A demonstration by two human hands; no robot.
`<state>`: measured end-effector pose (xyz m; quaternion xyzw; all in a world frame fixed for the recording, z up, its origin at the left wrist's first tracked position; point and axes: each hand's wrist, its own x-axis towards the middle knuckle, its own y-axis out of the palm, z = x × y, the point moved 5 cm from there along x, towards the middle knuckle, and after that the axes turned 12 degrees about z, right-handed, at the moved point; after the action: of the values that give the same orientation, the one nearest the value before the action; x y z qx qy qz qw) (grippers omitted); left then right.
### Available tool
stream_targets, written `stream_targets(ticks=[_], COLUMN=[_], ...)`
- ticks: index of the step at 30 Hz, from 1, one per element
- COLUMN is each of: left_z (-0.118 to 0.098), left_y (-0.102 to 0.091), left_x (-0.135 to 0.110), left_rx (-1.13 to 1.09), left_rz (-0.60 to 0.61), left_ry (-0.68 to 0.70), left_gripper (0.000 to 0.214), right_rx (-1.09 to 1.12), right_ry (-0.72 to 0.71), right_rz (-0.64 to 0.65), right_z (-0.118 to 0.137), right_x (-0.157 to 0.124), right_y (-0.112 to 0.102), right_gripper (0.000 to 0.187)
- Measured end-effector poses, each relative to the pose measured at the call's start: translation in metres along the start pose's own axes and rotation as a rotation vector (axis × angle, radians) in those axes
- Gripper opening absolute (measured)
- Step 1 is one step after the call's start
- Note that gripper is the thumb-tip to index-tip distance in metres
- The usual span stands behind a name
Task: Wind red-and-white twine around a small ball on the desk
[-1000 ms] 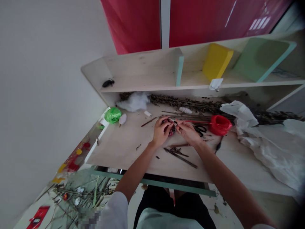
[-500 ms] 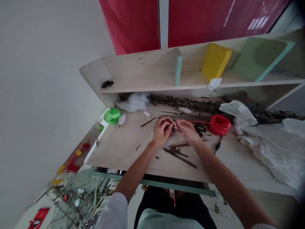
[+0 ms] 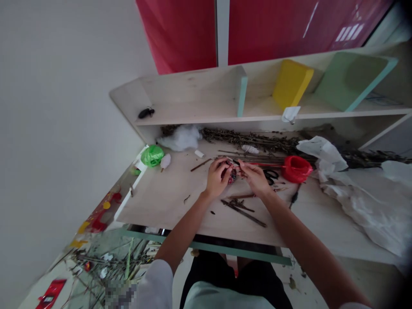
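Observation:
Over the middle of the desk, my left hand (image 3: 217,177) is closed around a small bundle patterned in dark red and white (image 3: 232,177). My right hand (image 3: 254,177) meets it from the right, fingers pinched at the bundle's edge, where a small dark and white piece shows between the hands. What exactly the right fingertips grip is hidden. A red strand runs from beside the right hand to a red roll of plastic twine (image 3: 296,169). Black scissor handles (image 3: 271,176) lie just right of that hand.
Dry twigs (image 3: 243,213) lie on the desk (image 3: 161,197) before my hands; a long bundle of dried stems (image 3: 247,138) lies behind. Green twine (image 3: 152,156) and white fluff (image 3: 182,138) are at left, a white plastic bag (image 3: 354,197) at right. A shelf (image 3: 199,116) overhangs the back.
Both hands stay in nearly the same place on the bundle. The right fingers have shifted slightly at its edge. Other things on the desk have not moved.

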<state>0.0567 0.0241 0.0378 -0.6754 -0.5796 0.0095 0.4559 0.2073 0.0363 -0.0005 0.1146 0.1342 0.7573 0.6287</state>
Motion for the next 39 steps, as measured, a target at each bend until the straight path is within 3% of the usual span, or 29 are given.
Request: stream_targets(ticks=[17, 28, 33, 39], left_z=[-0.006, -0.007, -0.009, -0.01], left_y=[0.0, 0.011, 0.018, 0.026], left_x=[0.001, 0.002, 0.0, -0.004], left_rx=[0.051, 0.032, 0.053, 0.125], left_rz=[0.029, 0.073, 0.096, 0.162], left_ry=[0.08, 0.052, 0.027, -0.003], left_gripper=[0.025, 0.033, 0.031, 0.03], right_rx=[-0.14, -0.463, -0.589, -0.534], right_ry=[-0.127, -0.373, -0.408, -0.421], right_rz=[-0.133, -0.333, -0.433, -0.536], right_z=[0.002, 0.02, 0.022, 0.015], right_x=[0.0, -0.009, -0.014, -0.005], right_y=[-0.008, -0.007, -0.008, -0.015], right_gripper=[0.045, 0.031, 0.033, 0.04])
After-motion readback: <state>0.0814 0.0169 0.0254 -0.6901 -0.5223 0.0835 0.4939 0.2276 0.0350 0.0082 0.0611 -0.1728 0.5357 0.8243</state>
